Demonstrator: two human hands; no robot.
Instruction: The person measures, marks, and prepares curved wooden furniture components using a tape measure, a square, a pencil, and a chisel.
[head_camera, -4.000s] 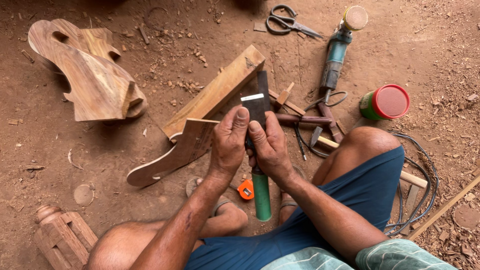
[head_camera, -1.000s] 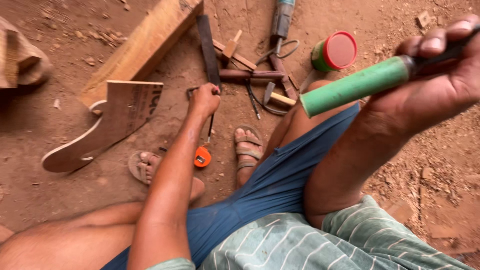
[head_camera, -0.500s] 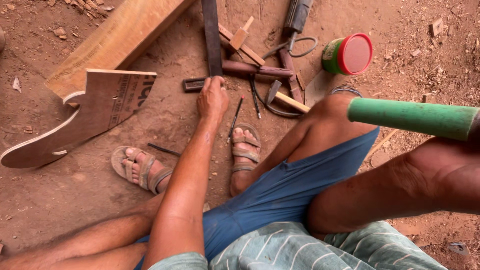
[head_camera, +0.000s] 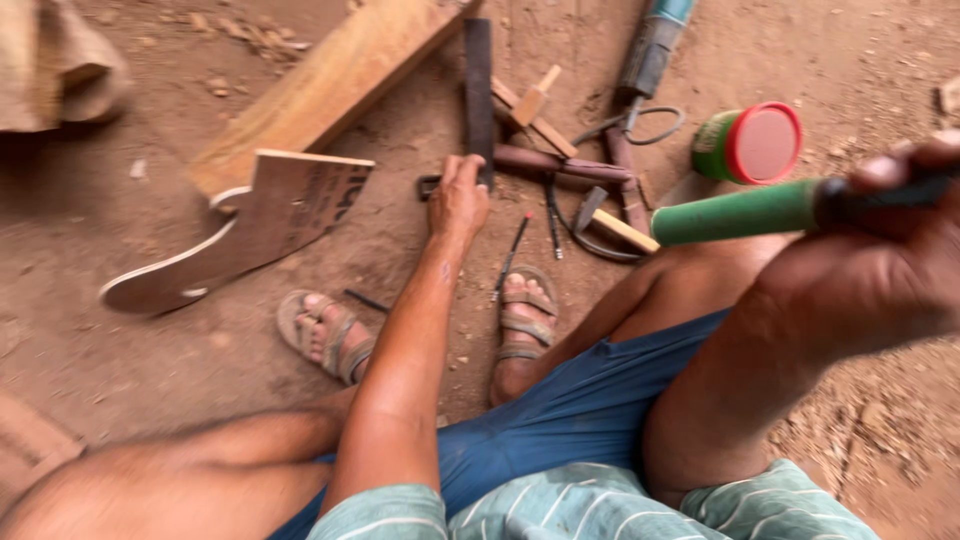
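Reaching down among tools on the dirt floor.
Left hand (head_camera: 458, 196) is resting its curled fingers on the near end of a dark flat bar (head_camera: 478, 90), while the right hand (head_camera: 880, 270) is gripping a green-handled tool (head_camera: 745, 212), raised above the knee.

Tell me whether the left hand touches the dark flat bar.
Touching. The head view shows the left hand with its fingertips on the lower end of the dark flat bar.

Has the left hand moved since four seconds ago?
Yes. The left hand left the green-handled tool and went forward and down to the dark flat bar on the ground, where it rests.
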